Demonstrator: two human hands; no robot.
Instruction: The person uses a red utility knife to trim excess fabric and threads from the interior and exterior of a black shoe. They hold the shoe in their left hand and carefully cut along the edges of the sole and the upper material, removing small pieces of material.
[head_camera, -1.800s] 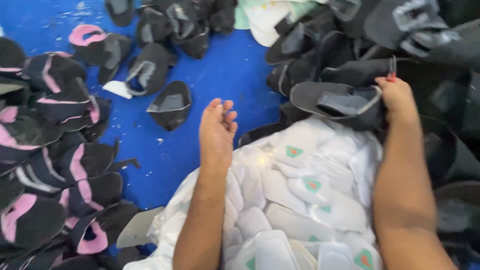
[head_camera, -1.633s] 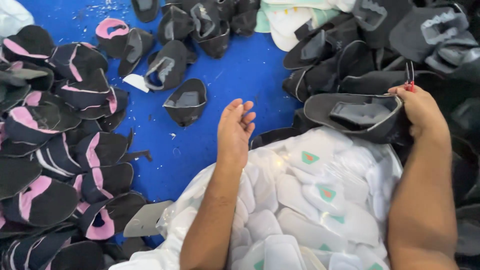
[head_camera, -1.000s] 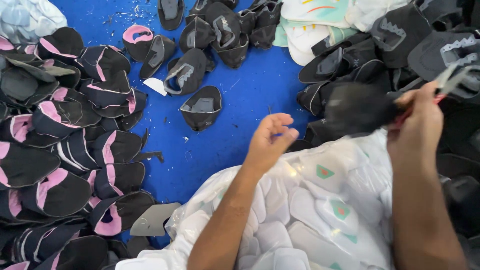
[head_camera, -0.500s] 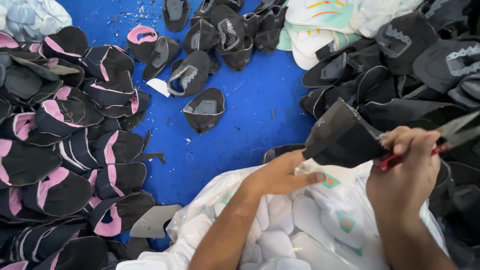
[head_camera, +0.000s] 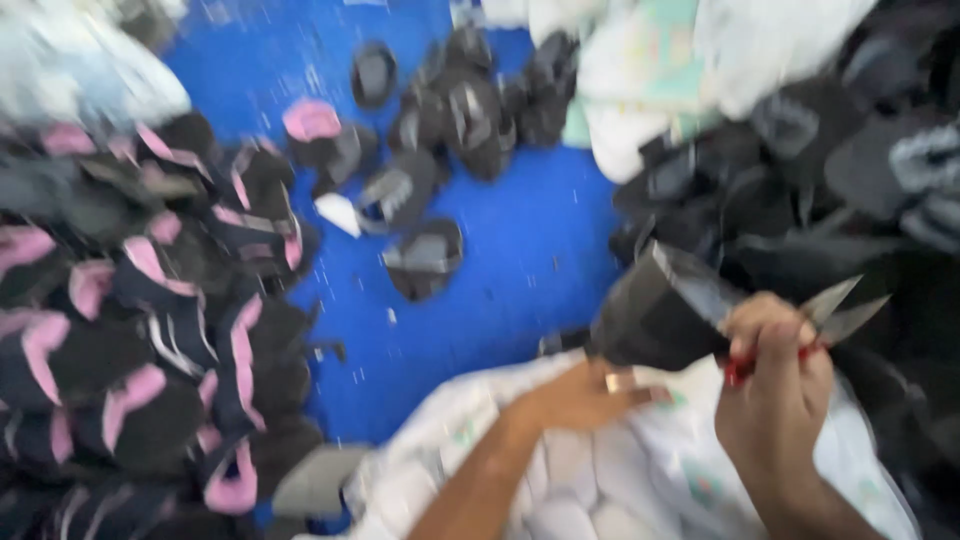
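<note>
The picture is blurred. The left hand (head_camera: 590, 395) holds a black shoe upper (head_camera: 655, 315) from below; the right hand (head_camera: 775, 375) grips red-handled scissors (head_camera: 825, 315), blades apart, just beside it. Under both lies a bag of white insoles (head_camera: 600, 480). Pink-and-black uppers (head_camera: 150, 340) are piled left on the blue floor (head_camera: 530, 250)

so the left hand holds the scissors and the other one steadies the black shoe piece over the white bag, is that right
Not quite: the scissors are in the right hand, red handles in its grip. The left hand steadies the black shoe piece over the white bag. The head view shows this, though blurred.
</note>
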